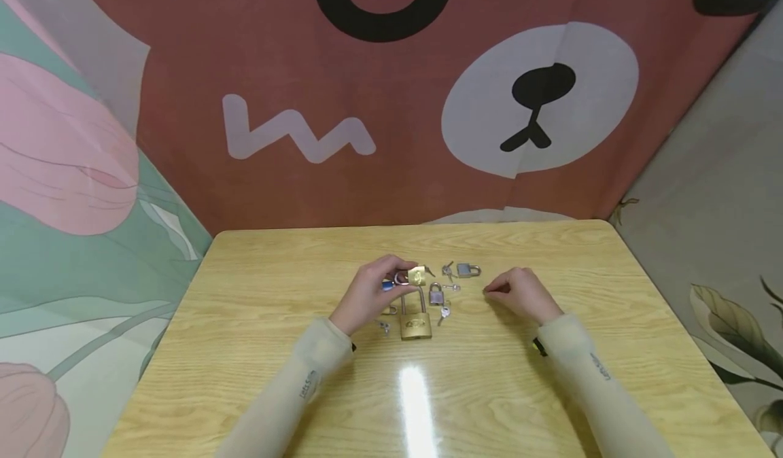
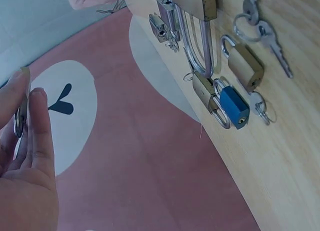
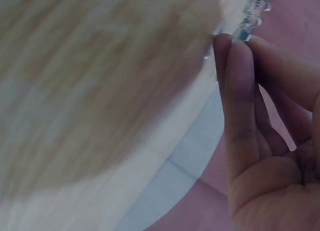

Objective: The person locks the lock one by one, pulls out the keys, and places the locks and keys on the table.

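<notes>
In the head view my left hand pinches a small brass padlock between thumb and fingers, above the other locks. A large brass padlock lies just below it on the table. A blue padlock and two smaller brass ones show in the left wrist view. My right hand is at the right of the locks, thumb and finger tips together. Shiny metal shows beside those tips in the right wrist view, but I cannot tell whether any of it is held.
On the wooden table lie a silver padlock, a grey padlock and several loose keys. A printed cloth hangs behind the table's far edge.
</notes>
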A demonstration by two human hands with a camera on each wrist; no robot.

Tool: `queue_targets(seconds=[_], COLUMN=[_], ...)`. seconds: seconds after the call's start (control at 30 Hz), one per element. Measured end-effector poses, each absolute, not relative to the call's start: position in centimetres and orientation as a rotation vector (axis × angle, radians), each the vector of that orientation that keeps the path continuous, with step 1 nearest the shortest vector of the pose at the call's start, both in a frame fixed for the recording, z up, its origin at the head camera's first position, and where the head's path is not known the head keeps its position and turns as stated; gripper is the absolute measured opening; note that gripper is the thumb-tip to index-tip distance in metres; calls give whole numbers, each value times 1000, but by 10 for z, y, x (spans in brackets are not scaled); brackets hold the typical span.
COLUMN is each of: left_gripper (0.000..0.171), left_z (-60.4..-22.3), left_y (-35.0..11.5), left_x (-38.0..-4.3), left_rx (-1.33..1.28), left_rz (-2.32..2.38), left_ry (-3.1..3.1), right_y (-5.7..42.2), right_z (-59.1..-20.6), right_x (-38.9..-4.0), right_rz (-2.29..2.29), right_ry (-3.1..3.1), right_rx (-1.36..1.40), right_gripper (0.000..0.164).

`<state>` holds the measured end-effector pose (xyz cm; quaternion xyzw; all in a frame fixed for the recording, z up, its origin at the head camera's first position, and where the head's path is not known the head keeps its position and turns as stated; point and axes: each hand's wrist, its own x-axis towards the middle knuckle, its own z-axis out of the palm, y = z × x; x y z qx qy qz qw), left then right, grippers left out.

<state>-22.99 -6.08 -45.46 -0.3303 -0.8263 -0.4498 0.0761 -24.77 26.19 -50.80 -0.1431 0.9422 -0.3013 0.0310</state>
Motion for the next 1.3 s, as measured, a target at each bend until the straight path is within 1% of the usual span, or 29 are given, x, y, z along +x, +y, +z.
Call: queue_targets(seconds=[0.43, 0.6, 0.7, 0.83, 0.93, 1.1, 1.3], left_gripper=[32, 33, 33, 32, 33, 34, 36], left_z=[-452, -453, -456, -462, -465, -464, -464], left_y=[-58, -57, -54, -46, -38, -26, -13], left_x=[-228, -228, -228, -229, -228, -227, -229], left_rx=[-982, -980, -1003, -1034, -1041, -1027, -1020], left_rz=[-1315, -1303, -1294, -1277, -1261, -1252, -1227], left_ry=[-2522, -2526, -2505, -2510, -2540, -2554, -2593], right_y=[263, 252, 239, 220, 209, 205, 214], right_z=[-508, -498, -489, -481, -475, -470, -473], right_x=[-247, -247, -244, -237, -231, -226, -225], right_rz=[-874, -975, -1201, -1541, -1657, -1647, -1578], right_ry=[2894, 2897, 2794, 2528, 2413, 2516, 2673], right_rx=[-518, -548, -576, -677, -779, -842, -855], right_gripper=[7, 15, 21, 32, 39, 39, 38])
